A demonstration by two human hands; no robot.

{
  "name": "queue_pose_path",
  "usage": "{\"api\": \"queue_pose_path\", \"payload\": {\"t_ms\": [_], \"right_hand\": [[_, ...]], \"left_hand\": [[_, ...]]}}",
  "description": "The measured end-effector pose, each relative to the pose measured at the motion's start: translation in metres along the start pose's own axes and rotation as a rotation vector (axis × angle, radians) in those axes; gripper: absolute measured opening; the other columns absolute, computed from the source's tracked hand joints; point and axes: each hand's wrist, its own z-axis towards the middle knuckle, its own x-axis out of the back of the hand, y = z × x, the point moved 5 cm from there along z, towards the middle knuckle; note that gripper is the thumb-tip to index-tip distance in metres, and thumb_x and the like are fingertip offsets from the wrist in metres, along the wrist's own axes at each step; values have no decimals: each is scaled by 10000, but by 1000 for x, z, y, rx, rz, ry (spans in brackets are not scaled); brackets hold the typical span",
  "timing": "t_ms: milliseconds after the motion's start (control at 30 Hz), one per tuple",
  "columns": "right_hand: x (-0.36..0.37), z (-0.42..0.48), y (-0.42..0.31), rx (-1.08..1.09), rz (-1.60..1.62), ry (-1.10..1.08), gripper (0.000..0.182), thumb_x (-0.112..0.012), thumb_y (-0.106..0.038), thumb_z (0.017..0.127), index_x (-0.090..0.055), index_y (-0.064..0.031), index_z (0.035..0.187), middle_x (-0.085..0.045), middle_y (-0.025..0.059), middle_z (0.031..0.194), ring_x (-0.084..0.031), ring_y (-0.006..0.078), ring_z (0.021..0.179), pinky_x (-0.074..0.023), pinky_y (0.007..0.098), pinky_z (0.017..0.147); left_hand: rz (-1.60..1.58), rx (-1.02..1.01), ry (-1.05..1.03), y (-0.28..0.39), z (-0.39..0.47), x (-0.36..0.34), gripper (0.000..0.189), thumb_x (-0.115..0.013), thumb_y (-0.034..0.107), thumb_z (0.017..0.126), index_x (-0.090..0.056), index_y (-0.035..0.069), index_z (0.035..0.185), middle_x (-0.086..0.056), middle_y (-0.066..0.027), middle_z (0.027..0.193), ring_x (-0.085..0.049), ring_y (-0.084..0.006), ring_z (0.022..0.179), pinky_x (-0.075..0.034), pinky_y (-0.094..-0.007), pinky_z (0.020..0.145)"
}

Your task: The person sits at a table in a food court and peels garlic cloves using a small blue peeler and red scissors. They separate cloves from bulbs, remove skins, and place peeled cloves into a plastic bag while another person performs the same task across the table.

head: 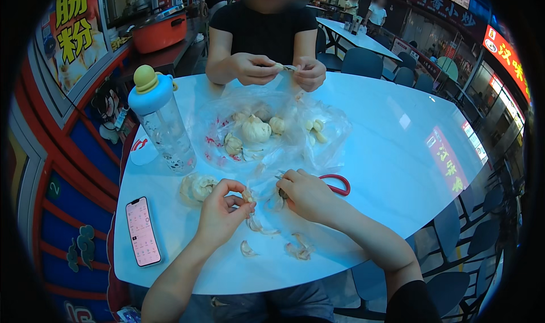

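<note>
My left hand pinches a garlic clove between thumb and fingers, above loose garlic skins. My right hand lies over a pair of scissors with a red handle; their metal tips show past my knuckles. Its palm hides the middle of the scissors, so whether the fingers grip them is unclear. Just left of my left hand sit partly broken garlic bulbs. Farther off, whole garlic bulbs rest in a clear plastic bag. Peeled cloves lie on plastic at its right.
A smartphone with a lit screen lies at left. Behind it stands a clear water bottle with a blue lid. Across the white table, another person's hands hold a small piece of garlic. More skins lie near me.
</note>
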Motion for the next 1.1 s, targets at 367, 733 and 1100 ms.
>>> {"api": "queue_pose_path", "payload": {"t_ms": [367, 733, 1100], "right_hand": [[6, -12, 7, 69, 335, 137, 284, -595, -40, 675, -538, -15, 952, -497, 125, 930, -514, 293, 836, -430, 367, 724], [15, -13, 18, -80, 439, 195, 242, -558, -33, 721, -542, -5, 960, -576, 140, 866, -559, 285, 801, -455, 341, 677], [21, -15, 22, 10, 574, 133, 318, -560, -20, 752, -526, -22, 1068, -507, 124, 1008, -558, 245, 807, -454, 296, 669]], "left_hand": [[59, 49, -26, -2, 0, -5, 285, -590, -51, 732, -435, 9, 964, -530, -63, 865, -575, -134, 742, -484, -235, 594], [75, 46, 21, -1, 2, -4, 278, -615, -37, 729, -445, 18, 942, -542, -48, 811, -548, -95, 710, -443, -207, 589], [27, 2, 5, 2, 0, -4, 265, -589, -60, 737, -429, 4, 938, -506, -69, 841, -527, -103, 706, -478, -223, 577]]}}
